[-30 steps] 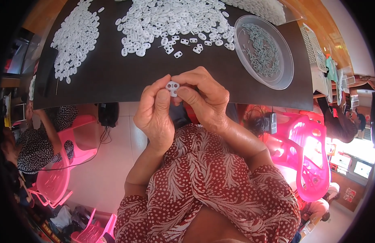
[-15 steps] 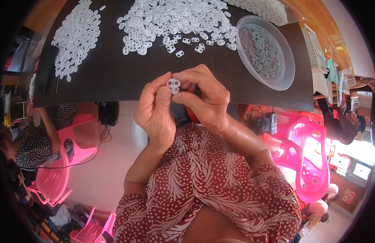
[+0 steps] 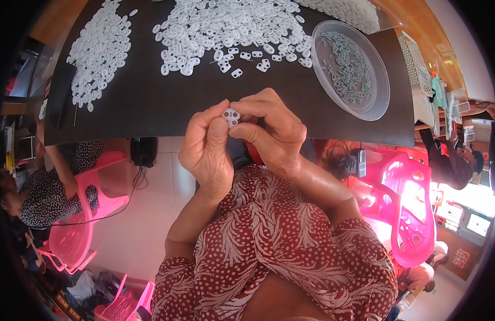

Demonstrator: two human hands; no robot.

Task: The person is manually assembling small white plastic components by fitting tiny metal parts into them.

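The left hand (image 3: pixel 205 160) pinches a small white piece (image 3: pixel 231 115) between its thumb and forefinger. The left thumb (image 3: pixel 218 131) lies flat against the near left side of the piece, and the left forefinger (image 3: pixel 211 113) reaches up to its upper left edge, so these two are clamped on it. The right hand (image 3: pixel 279 136) comes in from the other side with its thumb and forefinger curved apart like an open ring. The right forefinger (image 3: pixel 258 108) has its tip at the top of the piece, and the right thumb (image 3: pixel 248 132) has its tip at the lower edge; whether they press on it, I cannot tell.

The piece sits upright between the fingertips of both hands, its round holes facing up toward the view. It may be one part or two overlapping; it is too small to tell. It is held above the near edge of a dark table (image 3: pixel 151 115).

Beyond the fingertips lie a few loose white pieces (image 3: pixel 236 73), and behind them spreads a large white pile (image 3: pixel 226 27). Farther off to the left of the fingers is a second white pile (image 3: pixel 100 53). Well to the right of the fingers stands a clear round tub (image 3: pixel 377 102) with thin grey-green pins (image 3: pixel 346 69) in it.
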